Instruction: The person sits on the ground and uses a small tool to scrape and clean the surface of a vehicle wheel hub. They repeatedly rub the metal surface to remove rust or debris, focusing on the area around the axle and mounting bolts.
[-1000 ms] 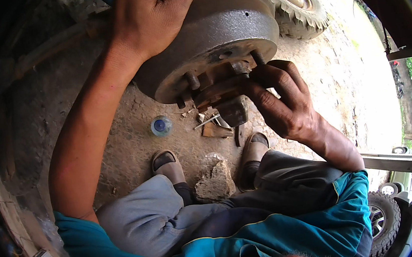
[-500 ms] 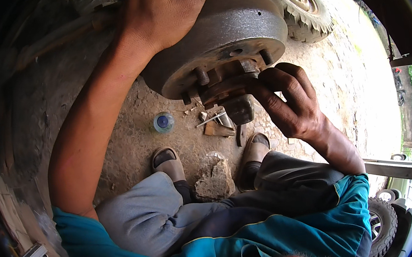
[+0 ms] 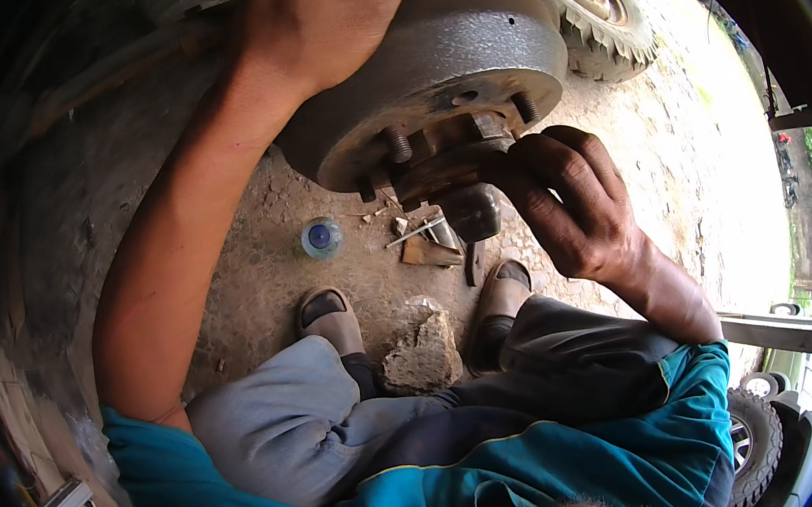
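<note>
A dark metal brake drum (image 3: 448,36) hangs in front of me with its studded face tilted down. Threaded studs (image 3: 398,144) stick out of that face around a rusty wheel hub (image 3: 447,170). The hub ends in a rounded dark cap (image 3: 473,214). Against the drum's upper left side lies my left hand (image 3: 328,24), its thumb stretched along the rim; its other fingers are mostly hidden at the picture's upper edge. My right hand (image 3: 574,201) has curled fingers closed on the right side of the hub, their tips partly hidden behind it.
On the floor below are a clear bottle with a blue cap (image 3: 321,236), scraps and a thin rod (image 3: 416,232), and a rough stone block (image 3: 422,356) between my sandalled feet. A large tyre (image 3: 604,15) stands behind the drum. Another wheel (image 3: 751,445) is at lower right.
The hub and its cap have shifted very slightly, seemingly turning a little with the drum. Both hands keep nearly the same places and hold.
</note>
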The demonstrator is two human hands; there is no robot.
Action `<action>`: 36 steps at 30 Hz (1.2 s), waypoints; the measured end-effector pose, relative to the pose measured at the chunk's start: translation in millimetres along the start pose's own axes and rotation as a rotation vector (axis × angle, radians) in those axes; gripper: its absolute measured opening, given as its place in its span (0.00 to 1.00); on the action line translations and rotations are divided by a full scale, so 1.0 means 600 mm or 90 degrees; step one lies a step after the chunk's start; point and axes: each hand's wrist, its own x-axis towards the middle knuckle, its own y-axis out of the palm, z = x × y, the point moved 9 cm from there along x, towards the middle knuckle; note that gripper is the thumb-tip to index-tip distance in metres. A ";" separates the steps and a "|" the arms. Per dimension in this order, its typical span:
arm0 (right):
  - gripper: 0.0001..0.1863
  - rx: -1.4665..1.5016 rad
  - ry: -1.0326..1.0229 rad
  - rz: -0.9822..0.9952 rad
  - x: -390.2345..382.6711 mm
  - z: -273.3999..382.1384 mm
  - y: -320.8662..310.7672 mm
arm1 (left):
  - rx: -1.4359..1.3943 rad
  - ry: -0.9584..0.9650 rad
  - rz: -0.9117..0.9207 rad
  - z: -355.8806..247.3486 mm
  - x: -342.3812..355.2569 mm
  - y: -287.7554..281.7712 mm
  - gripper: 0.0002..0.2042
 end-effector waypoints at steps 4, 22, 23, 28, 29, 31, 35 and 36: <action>0.27 0.047 0.000 0.023 0.020 0.012 0.006 | 0.013 -0.017 0.014 0.007 0.001 0.002 0.26; 0.26 0.101 -0.001 0.037 0.035 0.014 0.003 | 0.010 -0.033 0.009 0.013 -0.004 -0.008 0.26; 0.25 0.082 0.010 0.033 0.028 0.009 0.000 | 0.024 -0.035 0.003 0.010 -0.003 -0.005 0.26; 0.25 0.092 -0.005 0.057 0.023 0.010 0.007 | 0.037 -0.015 0.009 0.010 0.001 0.002 0.27; 0.25 0.107 -0.013 0.068 0.027 0.017 0.010 | 0.018 -0.025 0.012 0.011 -0.001 0.004 0.27; 0.19 0.130 0.054 -0.003 0.030 -0.003 -0.002 | -0.009 -0.049 0.014 0.017 -0.006 -0.002 0.27; 0.16 0.128 0.168 -0.081 0.026 -0.048 -0.050 | 0.036 -0.008 0.000 0.012 0.001 0.002 0.26; 0.17 0.141 0.153 -0.069 0.028 -0.044 -0.045 | 0.025 -0.013 0.010 0.013 0.001 -0.001 0.26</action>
